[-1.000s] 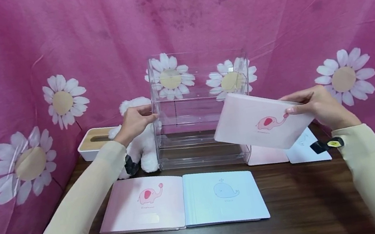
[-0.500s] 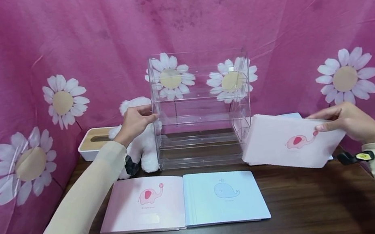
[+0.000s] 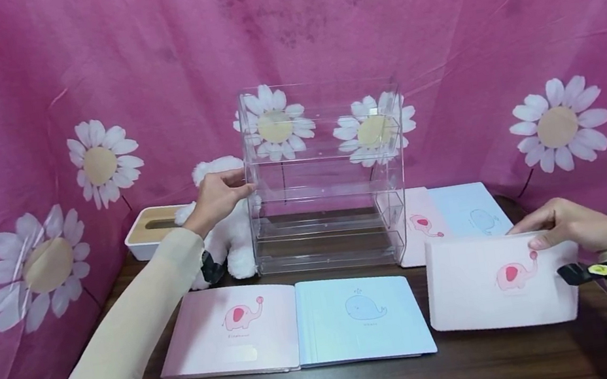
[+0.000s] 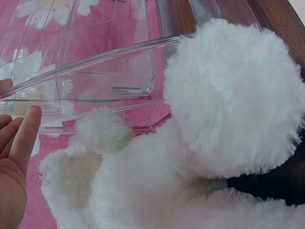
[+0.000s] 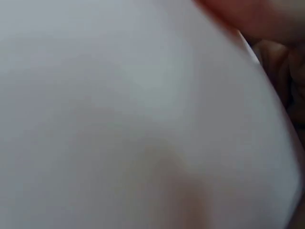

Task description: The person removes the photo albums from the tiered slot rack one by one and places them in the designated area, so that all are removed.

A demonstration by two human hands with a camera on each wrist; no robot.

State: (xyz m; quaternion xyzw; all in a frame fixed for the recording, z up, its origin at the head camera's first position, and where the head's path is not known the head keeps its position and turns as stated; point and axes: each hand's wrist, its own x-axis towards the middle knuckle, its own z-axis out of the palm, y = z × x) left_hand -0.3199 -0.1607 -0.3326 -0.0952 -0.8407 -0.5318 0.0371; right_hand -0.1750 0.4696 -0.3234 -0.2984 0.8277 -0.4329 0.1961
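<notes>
My left hand grips the left side edge of a clear tiered display rack, thumb and fingers on either side of the plastic. In the left wrist view the rack's side edge runs beside a white plush toy. At the right, my right hand pinches a pink elephant booklet by its upper right edge, with the thumb on the cover. The booklet's pale cover fills most of the right wrist view, blurred.
In front of the rack lie another pink elephant booklet and a blue whale booklet, side by side. Further pink and blue booklets lie behind the held one. A white tissue box with wooden lid stands back left.
My right hand has carried the pink booklet right and down from beside the rack, closer to the tabletop, uncovering the booklets behind. The left hand has stayed on the rack.
</notes>
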